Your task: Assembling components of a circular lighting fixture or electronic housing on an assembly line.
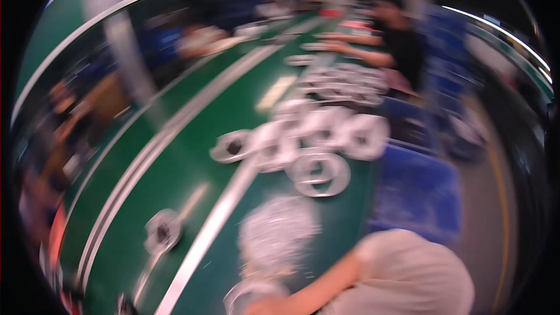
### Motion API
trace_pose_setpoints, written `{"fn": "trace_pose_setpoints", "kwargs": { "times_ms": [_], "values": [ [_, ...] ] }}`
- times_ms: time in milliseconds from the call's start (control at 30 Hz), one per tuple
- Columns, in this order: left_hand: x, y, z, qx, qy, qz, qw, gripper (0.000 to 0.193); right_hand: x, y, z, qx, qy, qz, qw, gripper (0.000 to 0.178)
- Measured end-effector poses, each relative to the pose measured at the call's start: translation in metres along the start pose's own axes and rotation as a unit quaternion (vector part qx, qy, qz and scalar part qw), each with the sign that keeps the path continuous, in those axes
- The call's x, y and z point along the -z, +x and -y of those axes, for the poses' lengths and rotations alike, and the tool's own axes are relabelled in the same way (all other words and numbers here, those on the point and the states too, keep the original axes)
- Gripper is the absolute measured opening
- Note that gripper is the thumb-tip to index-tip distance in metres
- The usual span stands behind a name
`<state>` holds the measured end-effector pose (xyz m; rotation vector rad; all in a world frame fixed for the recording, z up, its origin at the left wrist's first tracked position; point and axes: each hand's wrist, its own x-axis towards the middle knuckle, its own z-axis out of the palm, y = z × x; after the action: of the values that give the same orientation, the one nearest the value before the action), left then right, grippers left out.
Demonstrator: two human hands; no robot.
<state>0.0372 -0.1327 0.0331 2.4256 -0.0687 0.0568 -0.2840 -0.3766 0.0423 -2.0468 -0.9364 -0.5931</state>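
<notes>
My right forearm (324, 283), bare below a beige sleeve (408, 274), reaches in from the lower right. At the lower edge my right hand (265, 307) lies against a white rounded part (238, 296). Blur and the picture's edge hide its fingers, so its grip cannot be made out. Just beyond it lies a heap of clear plastic, apparently bags or film (279, 233), on the green work surface. A white ring-shaped part (344, 178) sits farther along. My left hand is out of view.
Several white housings (271, 149) with round openings cluster ahead. Another white part (163, 232) lies on the green belt (192, 140) to the left. A blue bin (417, 192) stands at right. A co-worker (402, 46) reaches over the line farther off.
</notes>
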Motion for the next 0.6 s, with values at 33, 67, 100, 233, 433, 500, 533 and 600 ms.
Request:
{"fn": "trace_pose_setpoints", "kwargs": {
  "times_ms": [33, 67, 100, 233, 433, 500, 533, 600],
  "values": [
    [-0.053, 0.008, -0.047, -0.054, -0.029, 0.066, 0.996, 0.031, -0.03, 0.001, -0.001, 0.005, 0.033, 0.03, 0.999, 0.031],
    [-0.099, 0.002, -0.086, -0.098, -0.055, 0.129, 0.985, 0.032, -0.037, 0.003, 0.005, 0.001, 0.034, 0.163, 0.986, 0.03],
    [-0.131, -0.006, -0.12, -0.135, -0.074, 0.191, 0.97, 0.032, -0.043, 0.007, 0.019, -0.034, 0.122, 0.039, 0.991, 0.037],
    [-0.195, -0.037, -0.168, -0.189, -0.146, 0.32, 0.917, 0.034, -0.143, -0.009, 0.013, 0.026, -0.169, 0.131, 0.977, 0.02],
    [-0.225, -0.075, -0.201, -0.189, -0.26, 0.422, 0.847, 0.036, -0.129, 0.003, 0.012, 0.017, -0.214, 0.13, 0.968, 0.02],
    [-0.228, -0.076, -0.207, -0.184, -0.296, 0.445, 0.825, 0.037, -0.118, 0.006, 0.01, 0.017, -0.226, 0.161, 0.961, 0.021],
    [-0.229, -0.077, -0.209, -0.18, -0.313, 0.455, 0.814, 0.038, -0.118, 0.004, 0.008, -0.006, -0.224, 0.132, 0.966, 0.024],
    [-0.229, -0.077, -0.21, -0.168, -0.348, 0.47, 0.794, 0.039, -0.107, 0.006, 0.01, -0.028, -0.222, 0.102, 0.969, 0.026]
  ]
}}
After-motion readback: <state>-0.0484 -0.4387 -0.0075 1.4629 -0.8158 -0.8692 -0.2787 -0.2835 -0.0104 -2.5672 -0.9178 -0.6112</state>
